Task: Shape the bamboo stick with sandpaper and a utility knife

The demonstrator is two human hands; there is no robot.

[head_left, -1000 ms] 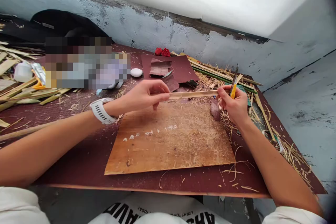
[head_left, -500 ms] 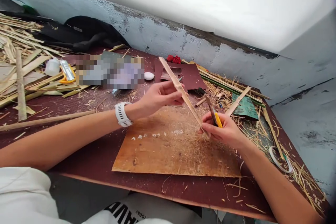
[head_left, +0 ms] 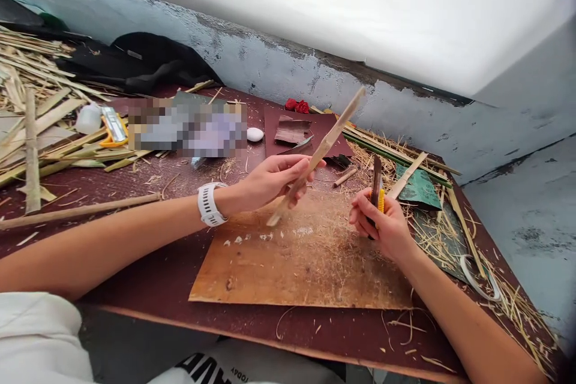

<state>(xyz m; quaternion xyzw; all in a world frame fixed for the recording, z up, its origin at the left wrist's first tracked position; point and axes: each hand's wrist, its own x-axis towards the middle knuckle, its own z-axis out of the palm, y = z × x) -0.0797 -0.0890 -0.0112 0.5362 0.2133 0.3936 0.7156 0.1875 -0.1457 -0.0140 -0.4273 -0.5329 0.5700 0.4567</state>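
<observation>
My left hand [head_left: 281,180], with a white watch on the wrist, pinches a pale bamboo strip [head_left: 324,145] near its middle. The strip slants up to the right, its lower end above the wooden board [head_left: 288,270]. Over the board's right side, my right hand [head_left: 382,219] is closed around a yellow-and-black utility knife [head_left: 380,195]. The knife points upward, apart from the strip, and what looks like a dark, narrow piece is held along it. Shavings and a row of white marks lie on the board.
Bamboo strips [head_left: 31,150] and another yellow knife [head_left: 113,127] lie at the left. A white oval object [head_left: 255,134] stands beyond the board. At the right are green sandpaper [head_left: 418,186], shavings and a tape roll [head_left: 480,279]. A peeling wall [head_left: 252,66] bounds the back.
The bamboo strip has swung from leaning left to leaning right in my left hand. My right hand has let go of its lower end and still holds the knife, now more upright.
</observation>
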